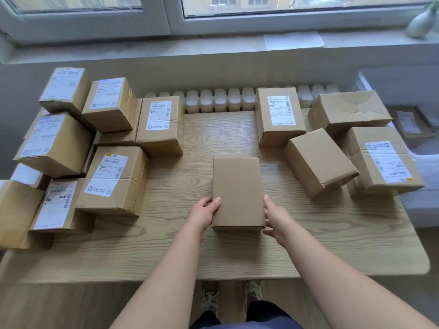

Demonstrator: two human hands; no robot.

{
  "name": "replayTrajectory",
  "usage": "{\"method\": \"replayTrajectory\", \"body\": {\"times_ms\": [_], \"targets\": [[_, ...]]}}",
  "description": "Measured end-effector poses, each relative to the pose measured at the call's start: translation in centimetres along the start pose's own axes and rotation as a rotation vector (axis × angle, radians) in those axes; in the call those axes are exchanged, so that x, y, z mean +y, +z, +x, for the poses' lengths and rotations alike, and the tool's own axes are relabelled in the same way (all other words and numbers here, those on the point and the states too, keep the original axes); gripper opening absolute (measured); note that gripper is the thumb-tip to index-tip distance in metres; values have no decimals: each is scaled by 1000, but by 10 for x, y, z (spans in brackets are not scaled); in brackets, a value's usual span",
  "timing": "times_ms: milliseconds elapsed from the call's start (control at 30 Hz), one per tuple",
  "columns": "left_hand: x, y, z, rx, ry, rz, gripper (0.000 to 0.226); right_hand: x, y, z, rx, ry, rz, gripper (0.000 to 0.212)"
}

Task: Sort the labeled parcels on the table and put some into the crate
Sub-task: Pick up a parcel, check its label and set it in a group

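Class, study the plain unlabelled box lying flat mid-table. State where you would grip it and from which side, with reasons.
Take the plain box by its two long side faces at its near end, one hand from each side, as the left hand and right hand do. It lies flat, narrow across, long axis pointing away, with bare table on both sides.

Soft daylight comes from the window (297,5) before me — shadows beneath it are faint, and my view's edges bow and blur.
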State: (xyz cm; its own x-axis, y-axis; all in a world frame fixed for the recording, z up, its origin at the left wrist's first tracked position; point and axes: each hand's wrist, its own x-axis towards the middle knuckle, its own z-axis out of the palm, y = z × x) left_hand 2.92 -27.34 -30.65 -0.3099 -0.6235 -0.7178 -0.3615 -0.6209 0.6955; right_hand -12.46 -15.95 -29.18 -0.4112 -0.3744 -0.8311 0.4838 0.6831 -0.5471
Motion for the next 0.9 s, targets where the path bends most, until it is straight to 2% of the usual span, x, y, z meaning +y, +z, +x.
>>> {"method": "replayTrajectory", "body": {"times_ms": [200,333,500,633,733,833,900], "targets": [[4,-17,0,-43,-82,-40,19,-3,-6,-5,-74,6,-1,51],[6,-23,1,25,-78,-126,24,0,-12,-3,-112,-52,-28,51],[10,-12,-6,112,-42,-61,35,-7,-12,-15,-125,-150,-9,37],[11,7,-11,1,-28,62,39,-14,-12,-20,-78,-186,27,45],[17,15,-20,-67,-67,76,36,-17,-10,-19,-40,-188,23,56],[23,16,-25,-132,-115,53,50,-15,-6,-18,-15,-218,-22,55],[26,15,-28,-175,-101,33,51,-13,-2,-16,-20,-222,-17,59]]}}
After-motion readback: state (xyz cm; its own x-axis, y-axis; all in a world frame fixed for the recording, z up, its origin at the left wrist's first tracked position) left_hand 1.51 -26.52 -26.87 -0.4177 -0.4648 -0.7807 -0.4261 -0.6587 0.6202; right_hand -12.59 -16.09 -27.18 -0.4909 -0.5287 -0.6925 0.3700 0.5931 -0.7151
